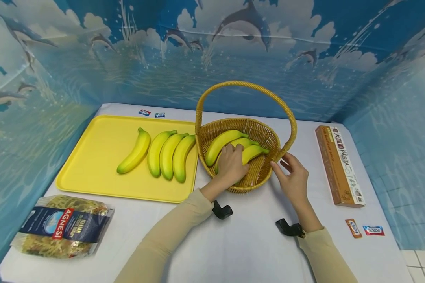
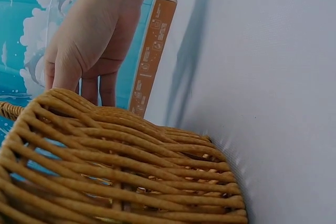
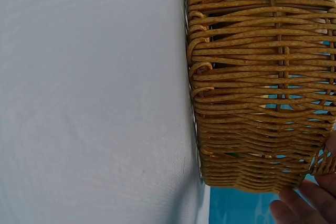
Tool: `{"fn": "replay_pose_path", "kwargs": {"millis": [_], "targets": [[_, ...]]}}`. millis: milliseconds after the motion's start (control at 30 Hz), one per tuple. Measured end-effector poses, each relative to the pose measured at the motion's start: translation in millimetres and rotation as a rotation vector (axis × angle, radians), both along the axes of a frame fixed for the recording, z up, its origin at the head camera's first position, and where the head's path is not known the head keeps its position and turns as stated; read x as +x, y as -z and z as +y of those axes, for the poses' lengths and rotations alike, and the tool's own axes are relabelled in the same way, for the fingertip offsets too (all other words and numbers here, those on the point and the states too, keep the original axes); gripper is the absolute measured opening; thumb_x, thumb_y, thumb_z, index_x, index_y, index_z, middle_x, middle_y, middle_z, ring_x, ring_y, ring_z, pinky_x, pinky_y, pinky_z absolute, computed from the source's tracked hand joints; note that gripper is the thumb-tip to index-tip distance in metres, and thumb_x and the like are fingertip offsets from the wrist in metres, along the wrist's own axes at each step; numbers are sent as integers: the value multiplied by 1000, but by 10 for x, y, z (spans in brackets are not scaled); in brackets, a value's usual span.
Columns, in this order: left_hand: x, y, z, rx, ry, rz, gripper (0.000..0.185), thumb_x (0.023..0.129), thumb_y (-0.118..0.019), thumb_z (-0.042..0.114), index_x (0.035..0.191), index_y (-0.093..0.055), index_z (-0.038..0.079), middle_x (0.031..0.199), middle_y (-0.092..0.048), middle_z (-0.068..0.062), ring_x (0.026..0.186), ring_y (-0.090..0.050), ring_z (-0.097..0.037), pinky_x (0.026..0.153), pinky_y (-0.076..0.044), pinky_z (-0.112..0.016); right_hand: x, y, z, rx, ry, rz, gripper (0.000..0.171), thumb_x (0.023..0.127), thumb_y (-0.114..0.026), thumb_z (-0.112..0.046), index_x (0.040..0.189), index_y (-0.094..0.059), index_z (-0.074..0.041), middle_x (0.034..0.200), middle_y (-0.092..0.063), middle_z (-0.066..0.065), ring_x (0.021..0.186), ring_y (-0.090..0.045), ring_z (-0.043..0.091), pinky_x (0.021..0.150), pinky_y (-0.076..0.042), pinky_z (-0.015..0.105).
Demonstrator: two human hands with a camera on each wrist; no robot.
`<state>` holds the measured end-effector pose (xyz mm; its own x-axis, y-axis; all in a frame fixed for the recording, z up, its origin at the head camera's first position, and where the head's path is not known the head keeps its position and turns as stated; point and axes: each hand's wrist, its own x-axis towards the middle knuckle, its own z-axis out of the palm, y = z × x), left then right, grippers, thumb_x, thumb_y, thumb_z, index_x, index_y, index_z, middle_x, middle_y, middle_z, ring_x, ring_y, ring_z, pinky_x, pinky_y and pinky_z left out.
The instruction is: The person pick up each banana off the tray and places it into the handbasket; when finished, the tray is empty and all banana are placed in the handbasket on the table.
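Observation:
A wicker basket (image 1: 246, 184) with a tall arched handle stands at the table's middle, holding several bananas (image 1: 224, 143). Inside it, my left hand (image 1: 230, 163) grips a banana, its fingers curled over the fruit and partly hiding it. My right hand (image 1: 294, 175) pinches the basket's right rim by the foot of the handle. The left wrist view shows the right hand (image 2: 94, 40) at the rim, above the woven wall (image 2: 131, 166). In the right wrist view, the right hand's fingers (image 3: 299, 205) lie against the basket's side (image 3: 257, 87).
Left of the basket, a yellow tray (image 1: 92, 157) bears several bananas (image 1: 168, 155). A pasta bag (image 1: 63, 226) lies at the front left. On the right are a long pasta box (image 1: 340, 165) and two small wrapped sweets (image 1: 354, 228). Two small packets (image 1: 144, 113) lie behind the tray.

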<state>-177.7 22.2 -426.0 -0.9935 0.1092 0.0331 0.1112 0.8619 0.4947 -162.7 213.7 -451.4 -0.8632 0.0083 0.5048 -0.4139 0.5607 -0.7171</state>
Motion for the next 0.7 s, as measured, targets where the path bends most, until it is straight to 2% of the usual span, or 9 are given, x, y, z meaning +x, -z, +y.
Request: {"fn": "replay_pose_path", "kwargs": {"millis": [133,267,367,467,600,700], "targets": [[-9,-2,7,-8,5,-6,54,86,-75,33,130,-57,8,121,-57,-15,107,-50,-26,79,-45,-31,-5,2,7,3,-1,7,40,84,-75,-4,120,-64,7,117,-67,22,108,-65,34,87,-53,38],[-4,-12,-6,37,9,3,56,86,-74,34,133,-55,9,123,-56,-14,109,-50,-26,85,-46,-33,-6,-3,7,6,-7,9,40,84,-75,-3,120,-63,8,117,-67,23,108,-65,36,86,-53,41],[9,-17,-26,140,32,40,56,86,-73,34,134,-55,11,123,-55,-11,112,-51,-24,88,-47,-34,-5,-4,7,5,-5,5,40,83,-75,-3,120,-63,8,118,-66,23,108,-65,36,86,-53,41],[65,-61,-75,267,85,99,54,87,-72,32,134,-55,12,125,-54,-9,115,-52,-22,91,-47,-35,1,1,8,6,0,-6,40,84,-75,-4,120,-63,8,118,-66,23,108,-65,35,88,-54,32],[207,-242,-263,442,133,198,50,87,-72,27,132,-57,10,128,-55,-10,116,-53,-26,94,-46,-40,3,7,8,-1,-1,-12,41,84,-75,-4,121,-63,8,118,-67,23,109,-65,35,88,-52,23],[274,-393,-559,556,91,300,49,86,-73,22,131,-59,8,127,-57,-13,115,-54,-30,95,-46,-45,-6,3,5,-6,-4,-7,41,84,-75,-4,121,-63,8,118,-67,23,109,-65,35,88,-53,29]]}}
